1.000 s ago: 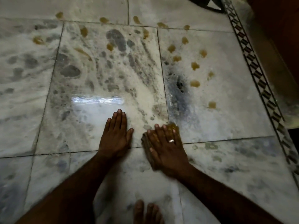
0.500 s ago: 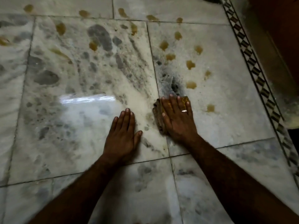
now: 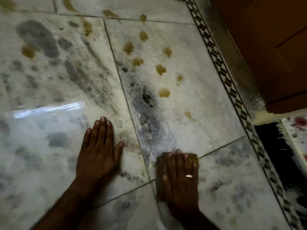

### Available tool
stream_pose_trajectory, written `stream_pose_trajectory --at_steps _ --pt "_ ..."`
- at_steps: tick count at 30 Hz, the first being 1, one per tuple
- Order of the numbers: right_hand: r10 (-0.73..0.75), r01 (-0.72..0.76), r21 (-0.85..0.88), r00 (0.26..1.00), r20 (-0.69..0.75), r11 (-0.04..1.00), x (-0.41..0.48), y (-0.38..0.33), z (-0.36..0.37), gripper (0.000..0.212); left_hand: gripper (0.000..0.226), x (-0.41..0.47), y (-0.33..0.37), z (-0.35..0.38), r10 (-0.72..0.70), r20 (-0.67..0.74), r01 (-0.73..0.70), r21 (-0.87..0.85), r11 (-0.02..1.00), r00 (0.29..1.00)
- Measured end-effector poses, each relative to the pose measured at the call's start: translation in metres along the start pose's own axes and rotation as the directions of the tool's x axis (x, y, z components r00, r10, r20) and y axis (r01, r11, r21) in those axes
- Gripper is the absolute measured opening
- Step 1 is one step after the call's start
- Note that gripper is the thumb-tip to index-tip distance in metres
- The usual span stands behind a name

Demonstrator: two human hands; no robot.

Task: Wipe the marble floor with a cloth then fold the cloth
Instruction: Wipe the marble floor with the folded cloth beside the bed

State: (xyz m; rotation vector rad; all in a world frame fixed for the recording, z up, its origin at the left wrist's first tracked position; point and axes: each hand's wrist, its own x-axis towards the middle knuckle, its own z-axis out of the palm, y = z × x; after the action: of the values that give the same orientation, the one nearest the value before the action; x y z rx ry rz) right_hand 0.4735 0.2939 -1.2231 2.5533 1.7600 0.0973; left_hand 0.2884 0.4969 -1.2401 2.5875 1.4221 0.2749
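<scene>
Head view, single entry. Marble floor (image 3: pixel 191 103): pale glossy slabs with grey veining, judged hard and slippery where wet; numerous yellow-brown spots (image 3: pixel 164 92) are scattered across the far tiles, so wiping is judged far from complete and folding not yet begun. Cloth (image 3: pixel 193 157): small, brownish, largely hidden beneath the right hand (image 3: pixel 179 178); only its far edge and a strip along the left side are shown, lying over the joint between two tiles. It is judged light, soft, limp and probably damp, likely to bunch or slide unless weight is kept on it; for wiping it is best held down by a flat palm, and for folding it would best be taken by an edge or corner, which cannot be clearly located here. Right hand: palm down on the cloth, fingers (image 3: pixel 178 161) extended and close together, pressing rather than pinching; a ring (image 3: pixel 189 176) is worn; outlines are blurred. Left hand (image 3: pixel 98 153): flat on bare marble, well apart from the cloth, fingers held together, thumb spread outward, holding nothing, judged a support. Patterned border strip (image 3: pixel 232 90): runs along the right side.
</scene>
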Motion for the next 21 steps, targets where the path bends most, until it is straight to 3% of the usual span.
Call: stream_pose_trajectory --at_steps 3,6,14,21 --pt "-0.153 0.149 0.070 0.987 0.055 0.986 0.027 -0.032 -0.013 0.063 0.072 0.025 0.011 0.007 0.052 -0.006 -0.052 -0.008 0.999 0.999" --pt "-0.189 0.180 0.112 0.979 0.074 0.977 0.079 -0.041 -0.013 0.065 0.068 0.050 0.019 0.015 0.098 -0.022 -0.098 -0.004 0.995 0.995" --pt "0.094 -0.099 0.091 0.994 0.058 0.991 0.185 0.034 0.004 0.058 0.070 0.072 0.024 0.014 0.095 0.026 -0.095 -0.004 0.996 0.995" --pt "0.396 -0.395 0.044 0.918 0.000 0.918 0.159 0.110 0.017 0.057 0.072 0.071 0.024 0.011 0.080 0.055 -0.078 -0.035 0.996 0.995"
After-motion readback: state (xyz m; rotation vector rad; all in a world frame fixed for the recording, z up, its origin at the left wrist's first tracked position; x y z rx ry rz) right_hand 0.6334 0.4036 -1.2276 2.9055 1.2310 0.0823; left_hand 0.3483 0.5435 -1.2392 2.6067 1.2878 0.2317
